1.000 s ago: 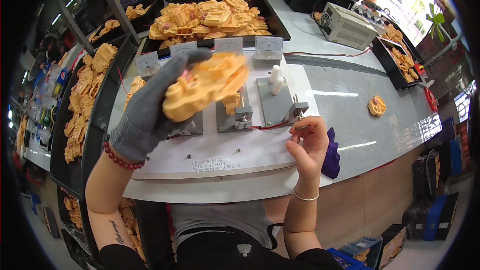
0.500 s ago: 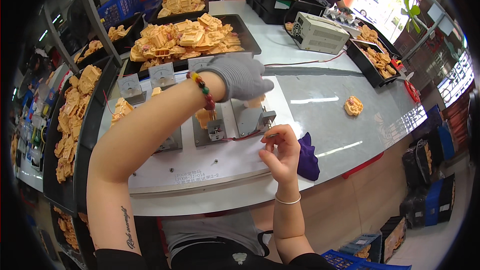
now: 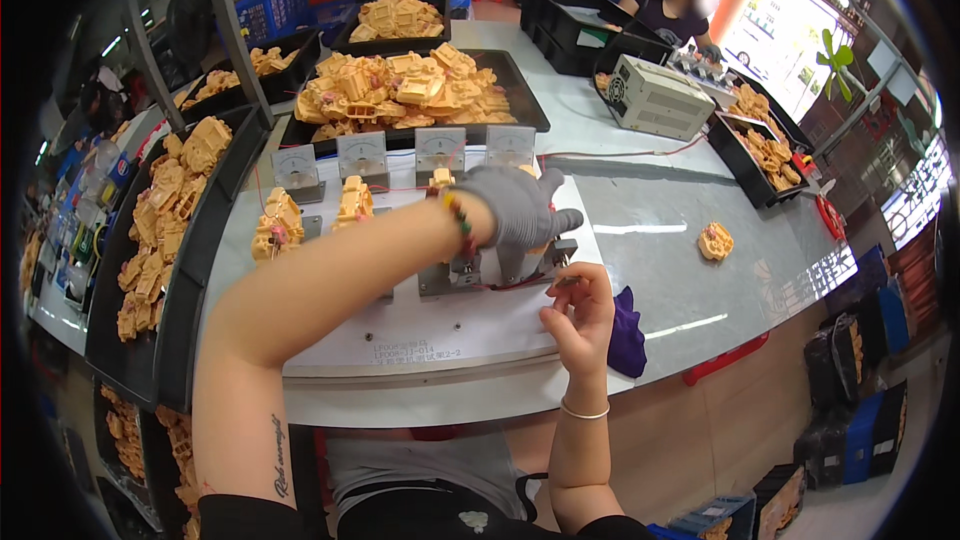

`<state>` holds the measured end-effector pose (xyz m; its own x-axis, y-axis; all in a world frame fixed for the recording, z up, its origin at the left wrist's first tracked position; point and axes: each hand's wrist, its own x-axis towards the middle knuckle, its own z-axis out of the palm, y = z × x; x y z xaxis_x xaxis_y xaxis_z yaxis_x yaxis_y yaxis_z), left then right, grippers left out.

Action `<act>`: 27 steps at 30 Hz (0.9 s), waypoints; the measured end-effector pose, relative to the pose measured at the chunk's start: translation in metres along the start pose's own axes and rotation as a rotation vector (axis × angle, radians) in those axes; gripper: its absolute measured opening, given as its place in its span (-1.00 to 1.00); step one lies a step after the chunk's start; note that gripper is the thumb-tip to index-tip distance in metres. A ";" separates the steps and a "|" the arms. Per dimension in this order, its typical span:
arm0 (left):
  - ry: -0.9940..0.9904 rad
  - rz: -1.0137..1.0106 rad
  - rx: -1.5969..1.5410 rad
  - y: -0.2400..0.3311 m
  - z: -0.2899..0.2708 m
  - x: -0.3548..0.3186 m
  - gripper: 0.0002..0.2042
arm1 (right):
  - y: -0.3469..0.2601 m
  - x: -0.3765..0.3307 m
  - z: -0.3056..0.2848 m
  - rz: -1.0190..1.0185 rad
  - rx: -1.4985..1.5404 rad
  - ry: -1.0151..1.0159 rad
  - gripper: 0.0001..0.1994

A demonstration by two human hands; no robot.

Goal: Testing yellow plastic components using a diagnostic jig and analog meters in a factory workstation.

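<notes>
My left hand (image 3: 515, 210), in a grey glove, reaches across and presses down on a metal fixture (image 3: 450, 275) on the white test board (image 3: 430, 330). It covers a yellow plastic part, which is almost wholly hidden under the palm. My bare right hand (image 3: 578, 315) is just right of it, fingertips pinched on the small clamp piece at the fixture's right end. Two more yellow parts (image 3: 277, 225) sit in fixtures to the left, below a row of square dial meters (image 3: 440, 150).
Black trays heaped with yellow parts stand behind the board (image 3: 400, 85) and along the left (image 3: 170, 210). A purple cloth (image 3: 628, 335) lies by my right hand, a loose yellow part (image 3: 715, 240) farther right. A beige power unit (image 3: 655, 95) and another person (image 3: 670, 0) are at the back right.
My left hand carried the yellow part down from in front of the camera onto the right fixture. My right hand shifted slightly up to the fixture's end.
</notes>
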<state>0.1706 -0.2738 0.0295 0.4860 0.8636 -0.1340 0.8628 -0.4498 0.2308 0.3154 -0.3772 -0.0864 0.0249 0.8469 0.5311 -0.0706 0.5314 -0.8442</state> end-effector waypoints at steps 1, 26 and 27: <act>0.122 0.047 0.044 0.005 -0.008 -0.027 -0.49 | -0.001 0.001 0.007 0.034 -0.027 0.024 -0.52; 0.862 -0.526 -0.098 -0.100 0.110 -0.255 -0.87 | -0.002 -0.015 0.005 -0.040 -0.841 0.168 -0.79; 0.856 -0.507 -0.107 -0.101 0.111 -0.253 -0.86 | -0.001 -0.015 0.005 -0.048 -0.846 0.162 -0.78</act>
<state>-0.0241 -0.4724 -0.0669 -0.2357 0.8400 0.4888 0.9031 0.0036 0.4294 0.3101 -0.3906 -0.0928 0.1556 0.7809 0.6050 0.6990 0.3457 -0.6260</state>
